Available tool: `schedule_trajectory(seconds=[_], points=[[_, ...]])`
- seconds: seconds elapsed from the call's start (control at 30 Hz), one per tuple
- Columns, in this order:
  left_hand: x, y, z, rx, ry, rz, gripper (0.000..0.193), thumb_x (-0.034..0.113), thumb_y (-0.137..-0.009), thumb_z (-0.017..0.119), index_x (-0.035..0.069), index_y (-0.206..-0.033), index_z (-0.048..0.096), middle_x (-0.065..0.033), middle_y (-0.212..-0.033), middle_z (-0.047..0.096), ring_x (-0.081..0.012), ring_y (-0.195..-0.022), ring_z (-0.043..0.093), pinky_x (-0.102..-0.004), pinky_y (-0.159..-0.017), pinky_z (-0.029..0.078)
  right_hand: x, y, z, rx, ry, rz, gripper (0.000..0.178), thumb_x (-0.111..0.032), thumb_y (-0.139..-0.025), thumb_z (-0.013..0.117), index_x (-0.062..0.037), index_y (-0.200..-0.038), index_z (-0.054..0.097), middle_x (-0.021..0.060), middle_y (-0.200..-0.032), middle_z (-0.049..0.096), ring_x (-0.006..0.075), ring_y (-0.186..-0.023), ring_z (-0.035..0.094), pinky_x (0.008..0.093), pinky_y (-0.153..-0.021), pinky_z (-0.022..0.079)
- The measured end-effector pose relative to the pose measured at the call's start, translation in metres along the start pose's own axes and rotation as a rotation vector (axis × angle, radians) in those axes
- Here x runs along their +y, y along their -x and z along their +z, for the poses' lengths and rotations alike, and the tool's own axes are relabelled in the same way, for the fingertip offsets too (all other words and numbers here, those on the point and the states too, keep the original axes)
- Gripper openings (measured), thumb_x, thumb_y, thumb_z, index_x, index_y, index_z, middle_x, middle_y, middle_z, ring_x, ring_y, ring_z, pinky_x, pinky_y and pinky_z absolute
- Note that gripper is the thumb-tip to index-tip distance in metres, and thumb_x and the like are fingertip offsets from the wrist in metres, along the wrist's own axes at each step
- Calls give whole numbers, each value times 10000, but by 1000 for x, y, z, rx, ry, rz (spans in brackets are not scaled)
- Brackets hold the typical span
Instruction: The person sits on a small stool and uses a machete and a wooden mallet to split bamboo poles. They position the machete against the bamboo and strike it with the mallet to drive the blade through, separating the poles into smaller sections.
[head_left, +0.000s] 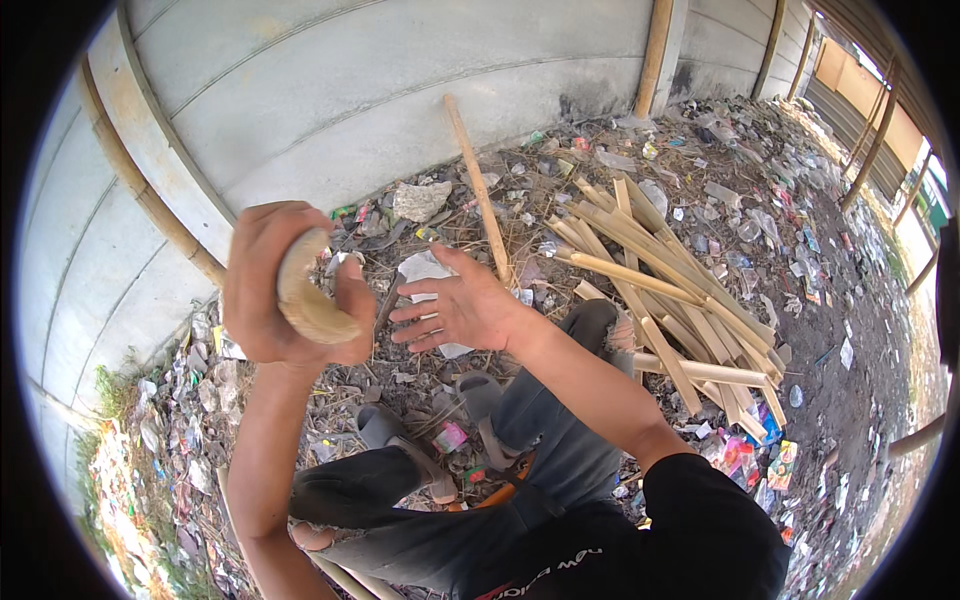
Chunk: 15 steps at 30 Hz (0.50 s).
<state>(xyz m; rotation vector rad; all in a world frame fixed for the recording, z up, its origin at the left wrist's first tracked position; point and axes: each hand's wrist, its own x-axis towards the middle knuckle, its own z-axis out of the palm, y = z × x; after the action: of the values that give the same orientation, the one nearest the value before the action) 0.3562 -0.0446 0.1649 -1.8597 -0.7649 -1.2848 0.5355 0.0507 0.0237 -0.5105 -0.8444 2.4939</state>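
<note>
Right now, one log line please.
left hand: grips wooden piece | right hand: open, empty | split wood pile: on ground, right

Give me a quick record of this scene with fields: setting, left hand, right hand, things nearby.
Setting: outdoors, littered ground beside a pale panel wall
Left hand: left hand raised, fingers closed around a short wooden piece
Right hand: right hand open, fingers spread, holding nothing
Nearby: pile of split wooden slats to the right; a long stick leaning against the wall; grey sandals on the feet
</note>
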Motion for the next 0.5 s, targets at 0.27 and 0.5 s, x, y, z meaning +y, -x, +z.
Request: schedule_trajectory(seconds=[0.27,0.5], points=[[91,88,72,-166,340,281,433,245,-788,712,171,-1215,707,-102,-1290,641,-269,-1193,618,-455,-965,516,-31,-30,15,44,323,93,477,-74,-762,727,-13,-1214,588,73,-966,628,125,-714,601,274,-673,545],[31,134,-62,-847,225,-34,666,255,-804,729,146,-1438,556,-143,-1532,468,-328,-1429,422,-517,-1147,377,-84,96,-92,486,1443,-466,985,27,-576,611,24,-1539,405,203,-1276,647,269,-1089,683,356,-957,526]])
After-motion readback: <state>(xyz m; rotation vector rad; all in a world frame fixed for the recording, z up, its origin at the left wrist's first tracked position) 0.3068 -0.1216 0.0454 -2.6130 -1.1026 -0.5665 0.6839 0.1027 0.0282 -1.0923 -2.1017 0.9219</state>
